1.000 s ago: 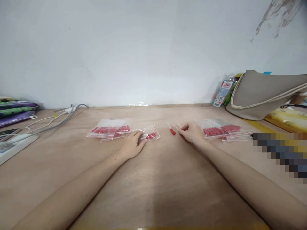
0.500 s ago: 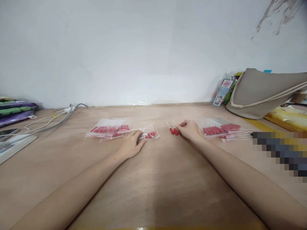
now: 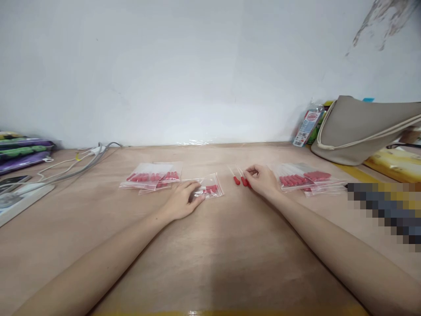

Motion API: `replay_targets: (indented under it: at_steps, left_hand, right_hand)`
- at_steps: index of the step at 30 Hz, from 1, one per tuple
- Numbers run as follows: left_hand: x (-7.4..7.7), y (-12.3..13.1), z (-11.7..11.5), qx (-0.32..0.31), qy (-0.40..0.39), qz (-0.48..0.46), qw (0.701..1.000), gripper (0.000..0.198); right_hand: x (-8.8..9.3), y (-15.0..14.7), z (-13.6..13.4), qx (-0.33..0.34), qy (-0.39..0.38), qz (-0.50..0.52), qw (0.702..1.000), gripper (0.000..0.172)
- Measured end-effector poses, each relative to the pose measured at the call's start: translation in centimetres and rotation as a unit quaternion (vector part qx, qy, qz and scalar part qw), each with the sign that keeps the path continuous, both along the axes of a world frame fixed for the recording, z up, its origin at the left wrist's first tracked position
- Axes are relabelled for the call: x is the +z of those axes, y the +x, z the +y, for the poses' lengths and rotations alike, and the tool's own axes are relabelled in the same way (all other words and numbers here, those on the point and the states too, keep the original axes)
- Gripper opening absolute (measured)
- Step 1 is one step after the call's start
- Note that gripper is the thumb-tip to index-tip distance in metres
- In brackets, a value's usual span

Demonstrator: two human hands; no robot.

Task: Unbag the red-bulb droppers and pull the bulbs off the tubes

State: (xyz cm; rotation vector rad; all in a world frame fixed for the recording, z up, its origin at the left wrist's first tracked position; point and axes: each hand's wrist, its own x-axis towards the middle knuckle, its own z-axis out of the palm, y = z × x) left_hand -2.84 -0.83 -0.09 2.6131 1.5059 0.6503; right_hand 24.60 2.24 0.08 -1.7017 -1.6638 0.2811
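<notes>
My left hand [image 3: 184, 198] rests on the table, thumb and fingers closed on the left end of a small clear zip bag [image 3: 217, 179]. Inside that bag lie several red-ended sticks [image 3: 210, 189]. Over to the right, my right hand [image 3: 261, 179] is pinched at a thin pale stick with a red end [image 3: 249, 185], partly hidden by the fingers. Just left of it, two similar red-ended sticks [image 3: 237, 180] lie side by side on the wood. The fingertips of the right hand are close to the nearer one [image 3: 244, 181]; whether they touch it I cannot tell.
Flat zip bags of red-ended sticks lie in overlapping piles at left [image 3: 148, 169] and right [image 3: 296, 169]. A power strip [image 3: 29, 202] and cables [image 3: 88, 163] are far left. A grey bag [image 3: 355, 127] and a bottle [image 3: 307, 127] stand back right by the wall [image 3: 210, 70].
A third red end now shows beside my right fingers, and the two loose sticks sit slightly farther apart. The bag under my left hand has shifted slightly right and lies flatter.
</notes>
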Motion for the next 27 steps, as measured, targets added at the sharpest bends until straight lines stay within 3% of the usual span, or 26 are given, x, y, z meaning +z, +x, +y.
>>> replay_targets:
  at_steps: [5, 13, 22, 27]
  left_hand:
    - [0.5, 0.3, -0.9, -0.026, -0.009, -0.011, 1.0, 0.039]
    - [0.0, 0.5, -0.8, -0.058, -0.012, -0.014, 0.998, 0.039]
    - [-0.1, 0.6, -0.7, -0.064, -0.042, -0.008, 0.997, 0.044]
    - [-0.1, 0.3, -0.5, -0.066, -0.037, 0.0, 0.997, 0.043]
  right_hand:
    - [-0.1, -2.3, -1.7, 0.209, 0.093, -0.074, 0.971, 0.015]
    - [-0.8, -4.1, -2.6, 0.372, 0.077, -0.065, 0.923, 0.019]
    - [0.4, -5.5, -3.5, 0.373, 0.087, -0.126, 0.915, 0.01]
    - [0.7, -4.1, -3.0, 0.307, 0.033, -0.051, 0.95, 0.014]
